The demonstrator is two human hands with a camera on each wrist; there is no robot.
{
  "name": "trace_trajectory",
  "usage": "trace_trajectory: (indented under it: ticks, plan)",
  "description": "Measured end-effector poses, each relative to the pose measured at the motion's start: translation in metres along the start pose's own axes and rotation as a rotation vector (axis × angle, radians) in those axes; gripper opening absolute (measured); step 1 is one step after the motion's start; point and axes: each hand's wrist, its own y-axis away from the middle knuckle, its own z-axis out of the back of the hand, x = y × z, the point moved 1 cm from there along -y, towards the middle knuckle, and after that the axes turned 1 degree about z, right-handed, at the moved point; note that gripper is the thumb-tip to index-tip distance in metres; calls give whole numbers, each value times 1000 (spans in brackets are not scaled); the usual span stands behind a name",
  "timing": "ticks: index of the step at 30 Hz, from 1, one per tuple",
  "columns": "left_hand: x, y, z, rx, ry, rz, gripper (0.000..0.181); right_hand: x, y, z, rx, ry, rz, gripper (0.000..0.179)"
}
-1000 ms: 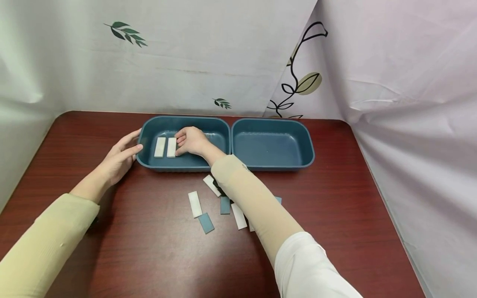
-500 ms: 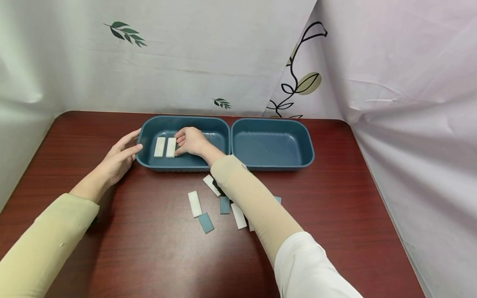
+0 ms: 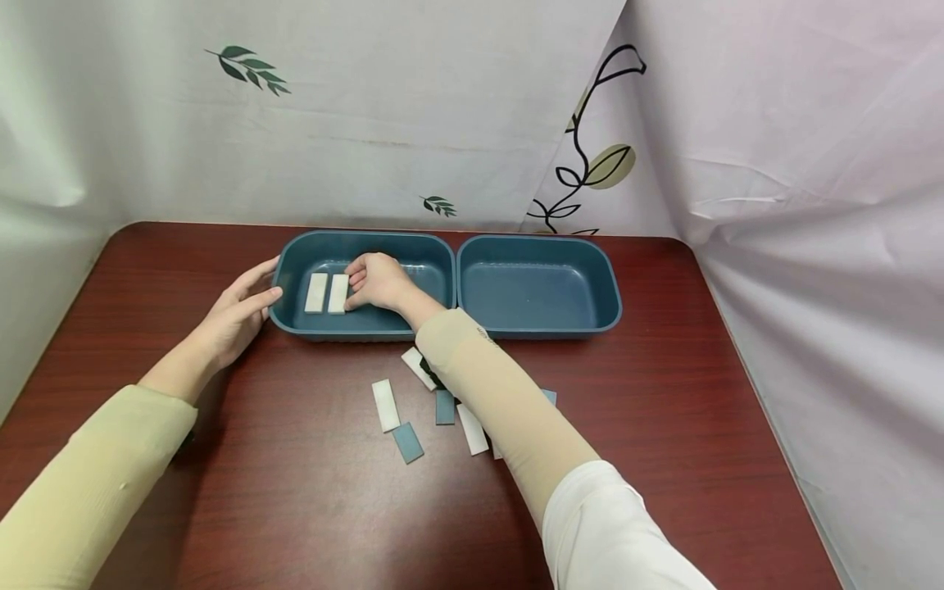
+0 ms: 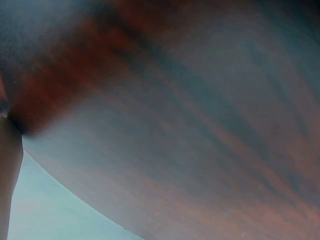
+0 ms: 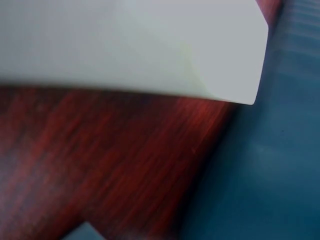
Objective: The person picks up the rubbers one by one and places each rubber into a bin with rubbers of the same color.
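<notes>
Two white rectangular tiles stand side by side inside the left blue tray [image 3: 369,334]. My right hand [image 3: 381,281] reaches into this tray, its curled fingers and thumb pinching the right-hand white tile [image 3: 338,293] at its right side. The other white tile [image 3: 315,292] lies just left of it, a narrow gap between them. At the tray's left end, my left hand [image 3: 234,315] touches the outer wall with fingers extended and thumb at the rim. The left wrist view is blurred and shows mostly the table surface.
A second blue tray [image 3: 538,333] adjoins on the right. In front lie loose white tiles [image 3: 385,405] and blue-grey tiles [image 3: 408,442], some hidden under my right forearm. The right wrist view shows a white tile [image 5: 150,50] close up beside the tray wall. Patterned white cloth hangs behind.
The right-hand white tile has shifted very slightly left with my right hand. My left hand has stayed at the tray's end.
</notes>
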Motion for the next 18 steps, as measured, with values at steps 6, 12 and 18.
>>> trace_trajectory:
  ticks: [6, 12, 18]
  plan:
    - [1, 0, 0, -1, 1, -2, 51, 0, 0, 1, -7, -41, -15, 48]
    - [1, 0, -1, 4, -2, 1, 49, -1, 1, 2, -30, -70, -21, 44]
    - [0, 0, -2, 2, 11, -11, 47, 4, 3, 6, -45, -83, -9, 42]
